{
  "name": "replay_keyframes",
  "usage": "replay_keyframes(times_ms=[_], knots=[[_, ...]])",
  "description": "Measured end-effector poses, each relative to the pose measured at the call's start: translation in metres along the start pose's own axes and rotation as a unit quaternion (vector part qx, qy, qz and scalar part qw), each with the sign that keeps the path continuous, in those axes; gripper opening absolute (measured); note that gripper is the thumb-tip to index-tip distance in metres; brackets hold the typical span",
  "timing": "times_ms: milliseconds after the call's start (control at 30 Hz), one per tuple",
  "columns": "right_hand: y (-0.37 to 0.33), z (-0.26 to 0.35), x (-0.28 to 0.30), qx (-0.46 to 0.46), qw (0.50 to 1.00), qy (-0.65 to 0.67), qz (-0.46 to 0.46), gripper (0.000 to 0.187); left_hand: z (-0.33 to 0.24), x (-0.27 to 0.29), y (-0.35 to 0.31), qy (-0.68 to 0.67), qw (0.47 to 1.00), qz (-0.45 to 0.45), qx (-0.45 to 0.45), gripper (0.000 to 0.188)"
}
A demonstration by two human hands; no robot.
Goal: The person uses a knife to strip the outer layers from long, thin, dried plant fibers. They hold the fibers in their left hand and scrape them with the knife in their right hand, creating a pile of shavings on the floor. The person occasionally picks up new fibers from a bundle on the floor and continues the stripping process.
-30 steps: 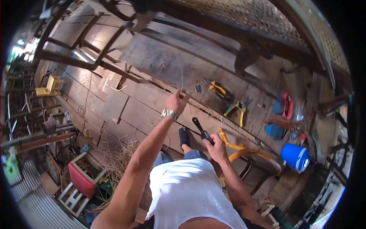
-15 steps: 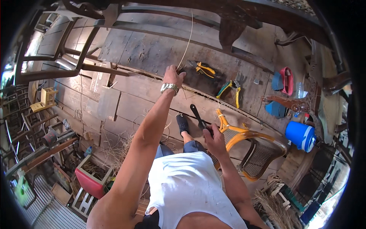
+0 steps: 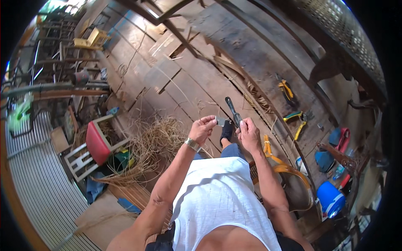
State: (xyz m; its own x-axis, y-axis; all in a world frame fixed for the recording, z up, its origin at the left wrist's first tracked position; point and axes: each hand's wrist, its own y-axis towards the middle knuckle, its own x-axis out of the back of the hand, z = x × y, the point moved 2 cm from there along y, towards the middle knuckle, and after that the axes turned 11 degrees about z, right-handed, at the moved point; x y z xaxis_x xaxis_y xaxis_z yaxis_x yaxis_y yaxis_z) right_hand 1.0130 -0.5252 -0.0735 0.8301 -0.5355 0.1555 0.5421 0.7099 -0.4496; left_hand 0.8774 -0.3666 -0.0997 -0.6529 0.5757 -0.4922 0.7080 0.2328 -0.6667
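Observation:
My left hand (image 3: 202, 129) pinches a small flat grey metal plate (image 3: 220, 121) between thumb and fingers, in front of my body. Just to its right, my right hand (image 3: 250, 134) is closed around one end of a black spokeshave (image 3: 233, 111), whose other handle points up and away. The plate is close to the tool's body; whether they touch I cannot tell. Beyond my left hand a thin pale strand (image 3: 178, 85) arcs over the floor; whether I hold it is unclear.
Black-and-yellow pliers (image 3: 286, 90) and green-and-yellow cutters (image 3: 299, 122) lie on the dark plank (image 3: 251, 46). An orange-framed chair (image 3: 303, 180) and a blue bucket (image 3: 331, 196) are to the right. Loose cane strips (image 3: 157, 138) and a red-seated chair (image 3: 97, 144) are to the left.
My left hand has come back from the plank to near my right hand and now holds the metal plate. The spokeshave has moved slightly right and up. The whole view has turned left.

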Motion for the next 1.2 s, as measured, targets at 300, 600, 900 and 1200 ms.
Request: replay_keyframes(times_ms=[300,600,900,1200], knots=[[-0.062,0.014,-0.108,-0.120,0.920,0.340,0.155,0.019,0.035,0.057,-0.112,0.210,0.949,0.029,-0.235,0.011],[-0.153,0.008,-0.219,-0.017,0.969,0.230,0.089,0.021,0.075,0.140,-0.213,0.217,0.950,0.124,-0.186,0.028],[-0.249,-0.023,-0.320,-0.019,0.995,0.024,0.093,0.023,0.142,0.222,-0.293,0.237,0.943,0.146,-0.184,0.019],[-0.282,-0.062,-0.357,-0.015,0.974,0.035,0.224,0.022,0.164,0.219,-0.372,0.292,0.930,-0.110,-0.194,0.026]])
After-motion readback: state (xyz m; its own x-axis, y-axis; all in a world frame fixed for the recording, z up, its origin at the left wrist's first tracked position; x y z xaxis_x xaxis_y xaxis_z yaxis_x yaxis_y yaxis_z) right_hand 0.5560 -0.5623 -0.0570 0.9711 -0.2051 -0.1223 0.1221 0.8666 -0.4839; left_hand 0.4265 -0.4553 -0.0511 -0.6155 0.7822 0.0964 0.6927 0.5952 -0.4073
